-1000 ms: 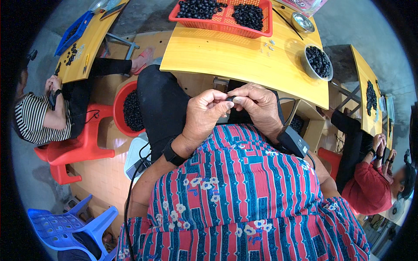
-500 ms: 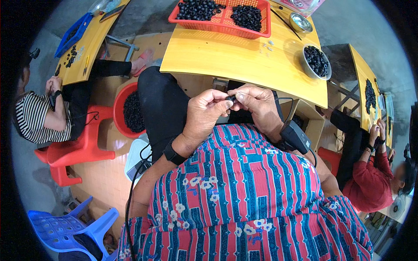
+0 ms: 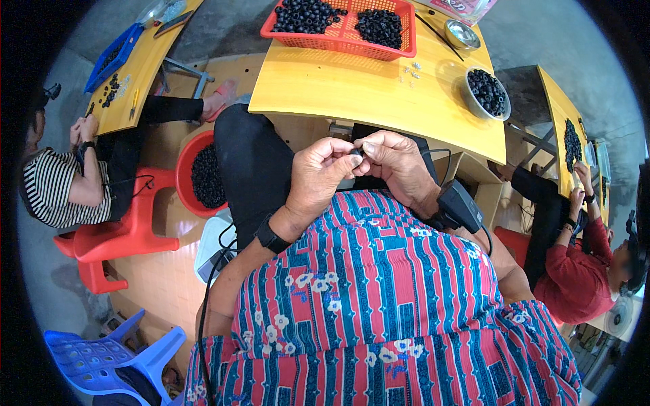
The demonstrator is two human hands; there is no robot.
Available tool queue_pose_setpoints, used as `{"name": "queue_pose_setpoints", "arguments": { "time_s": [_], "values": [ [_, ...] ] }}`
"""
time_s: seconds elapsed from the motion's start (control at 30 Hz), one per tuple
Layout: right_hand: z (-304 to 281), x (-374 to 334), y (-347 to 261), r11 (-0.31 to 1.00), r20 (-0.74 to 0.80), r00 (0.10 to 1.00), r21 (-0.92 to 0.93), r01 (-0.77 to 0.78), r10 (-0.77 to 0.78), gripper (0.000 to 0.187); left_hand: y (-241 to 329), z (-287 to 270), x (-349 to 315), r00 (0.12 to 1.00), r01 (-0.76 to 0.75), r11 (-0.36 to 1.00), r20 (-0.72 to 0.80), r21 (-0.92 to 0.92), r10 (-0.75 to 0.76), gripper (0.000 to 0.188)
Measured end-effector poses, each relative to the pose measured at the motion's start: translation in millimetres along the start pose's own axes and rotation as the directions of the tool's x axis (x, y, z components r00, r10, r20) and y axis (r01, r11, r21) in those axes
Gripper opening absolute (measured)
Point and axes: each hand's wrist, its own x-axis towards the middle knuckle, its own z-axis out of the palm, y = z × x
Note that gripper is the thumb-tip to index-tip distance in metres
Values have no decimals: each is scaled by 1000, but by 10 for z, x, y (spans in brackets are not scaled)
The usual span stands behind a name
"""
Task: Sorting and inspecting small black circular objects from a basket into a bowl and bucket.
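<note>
Close to my body, just off the table's near edge, I hold a small black ring-like part (image 3: 357, 153) between both hands. My left hand (image 3: 317, 174) pinches it between thumb and forefinger. From the other side, my right hand (image 3: 401, 168) grips it with thumb and fingertips. Most of the part is covered by the fingers, so its exact shape is hidden. Beyond my hands, on the yellow table (image 3: 305, 88), lie several tiny pale pieces (image 3: 414, 72). A bowl (image 3: 472, 107) of black ring-shaped parts stands near the table's right edge.
A red divided basket (image 3: 332, 44) of black parts sits at the table's far side, with a metal bowl (image 3: 463, 34) and a dark rod (image 3: 439, 36) right of it. A red tub (image 3: 183, 166) stands left of my leg. Two people work at side tables.
My fingers shift slightly around the black part, which now shows less. At the right, the co-worker's hands have moved farther up over their table. The view has shifted a little.
</note>
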Motion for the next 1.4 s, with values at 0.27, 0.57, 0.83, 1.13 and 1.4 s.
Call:
{"name": "queue_pose_setpoints", "arguments": {
  "time_s": [0.27, 0.57, 0.83, 1.13, 1.4],
  "values": [
    [23, 21, -34, 991, 77, 989, 23, -130, 128, 21, 40, -15, 8, 995, -87, 994, 35, -65, 90, 14],
    [9, 50, 28, 992, 203, 972, 14, -124, 119, 27, -120, -76, 48, 984, -176, 981, 20, 86, 175, 20],
    [39, 18, 14, 939, 255, 965, -314, 140, -58, 24, -25, -68, 26, 992, 24, 1000, 125, 5, -25, 39],
    [100, -9, -60, 669, 342, 916, -633, 390, -210, 22, 39, -41, 11, 980, 91, 990, 166, 107, -108, 44],
    [94, -3, 6, 692, 312, 931, -630, 353, -191, 22, 3, -70, -7, 983, 70, 984, 157, 166, -96, 41]
  ]
}}
